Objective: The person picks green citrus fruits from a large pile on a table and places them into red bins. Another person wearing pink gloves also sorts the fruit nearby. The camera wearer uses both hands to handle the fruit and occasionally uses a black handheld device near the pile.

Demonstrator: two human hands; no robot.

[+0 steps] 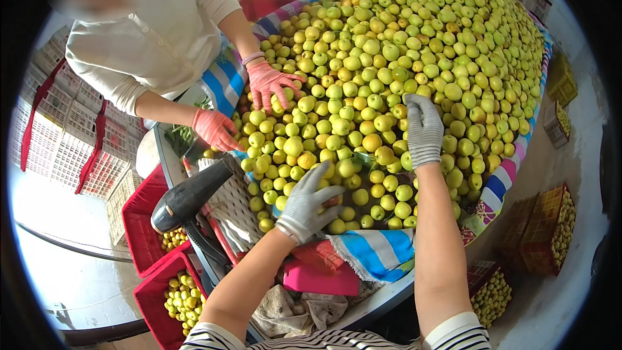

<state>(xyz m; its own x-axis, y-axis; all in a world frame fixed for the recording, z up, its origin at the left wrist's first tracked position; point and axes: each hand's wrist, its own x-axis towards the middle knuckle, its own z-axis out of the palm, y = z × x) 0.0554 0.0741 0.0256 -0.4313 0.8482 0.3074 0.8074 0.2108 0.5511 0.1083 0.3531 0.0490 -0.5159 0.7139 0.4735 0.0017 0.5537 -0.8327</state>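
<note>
A big heap of green-yellow round fruits [371, 46], perhaps jujubes or small apples, lies on striped cloth [374, 248] over a table. My left hand [311, 204], in a grey-and-white striped glove, is spread over the near edge of the heap. Its fingers are apart around some fruits; whether it grips one cannot be told. Farther right, my right hand [423, 129], in a matching glove, reaches into the heap with its fingers bent down beside a reddish-green fruit. What lies under its fingertips is hidden.
Across the left side, a co-worker's two pink-gloved hands [272, 85] touch the fruits. A black hair dryer [192, 197] stands by a woven basket [233, 199]. Red-lined bins [146, 218] with fruit are at lower left; filled crates [544, 233] stand at right. A pink box [320, 277] sits near me.
</note>
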